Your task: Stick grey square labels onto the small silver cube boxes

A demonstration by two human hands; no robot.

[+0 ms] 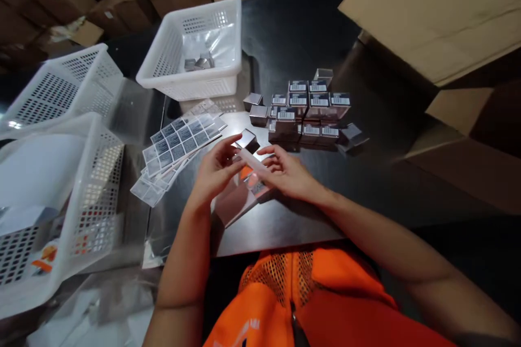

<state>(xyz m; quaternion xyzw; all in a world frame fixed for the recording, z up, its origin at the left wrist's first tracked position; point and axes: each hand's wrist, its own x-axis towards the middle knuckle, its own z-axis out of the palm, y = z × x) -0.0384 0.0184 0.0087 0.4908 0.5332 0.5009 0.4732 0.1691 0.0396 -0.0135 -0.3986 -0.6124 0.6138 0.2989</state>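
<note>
Vest: orange mesh vest (pixel 285 303), nearest.
Hands: left hand (pixel 215 171) and right hand (pixel 285 173) pinch a small glossy sticker strip (pixel 250 161).
Risk: strip may curl and stick crooked beside the small dark box (pixel 246 140).

The person wears a bright orange high-visibility vest (pixel 309 303) with a mesh panel across the upper chest, a dark zip running down its middle and a pale marking low on the front. Both forearms are bare, with no sleeves, gloves or rings visible.
</note>
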